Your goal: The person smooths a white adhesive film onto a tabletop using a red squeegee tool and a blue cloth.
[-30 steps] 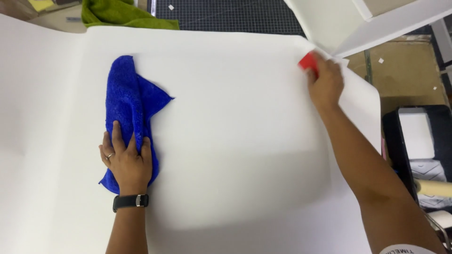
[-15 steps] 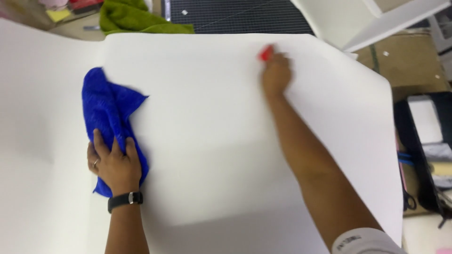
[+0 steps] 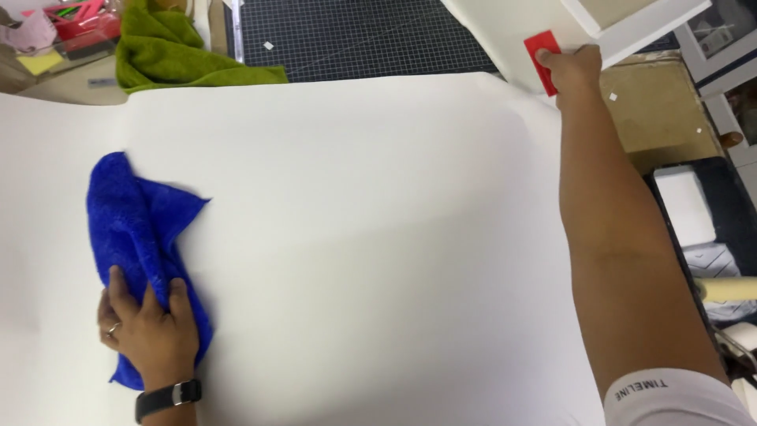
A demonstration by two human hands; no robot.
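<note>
Left hand (image 3: 150, 335) on blue cloth (image 3: 138, 237)

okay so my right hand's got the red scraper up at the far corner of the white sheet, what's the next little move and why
Probably draw the red scraper back toward you along the sheet's right edge. Your right hand holds it at the far right corner of the white sheet, while your left hand presses the blue cloth flat on the left side, so the sheet looks anchored for that stroke.

A left hand (image 3: 150, 335) presses flat on a blue microfibre cloth (image 3: 138, 244) near the left edge of a large white sheet (image 3: 378, 252), while the right hand (image 3: 572, 67) grips a red squeegee (image 3: 541, 61) at the sheet's far right corner; a green towel (image 3: 177, 55) lies beyond its far edge.
</note>
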